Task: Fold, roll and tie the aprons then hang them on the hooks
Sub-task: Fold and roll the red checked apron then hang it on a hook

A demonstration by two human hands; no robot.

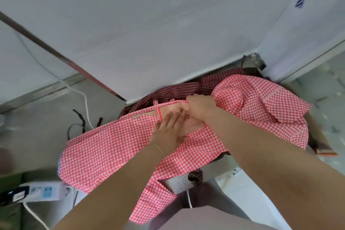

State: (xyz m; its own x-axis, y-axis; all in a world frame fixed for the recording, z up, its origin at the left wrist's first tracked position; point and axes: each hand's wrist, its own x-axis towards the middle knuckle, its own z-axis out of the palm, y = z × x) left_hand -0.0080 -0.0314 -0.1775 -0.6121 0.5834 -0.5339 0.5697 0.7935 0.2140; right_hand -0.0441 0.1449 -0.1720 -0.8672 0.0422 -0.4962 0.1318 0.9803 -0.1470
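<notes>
Pink checked apron point(115, 147) lies spread, rumpled, over dark red striped cloth point(175, 88) on low surface near white wall point(149, 33). My left hand point(169, 130) presses flat on bib, fingers straight. My right hand point(200, 107) pinches top edge, fingers curled. Thin soft fabric. White power strip point(44, 191) on floor at left.

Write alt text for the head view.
Two bare hands work on a pink gingham apron spread over dark striped aprons: the left hand presses flat on it, the right hand grips its top edge. A white power strip lies at lower left.
</notes>
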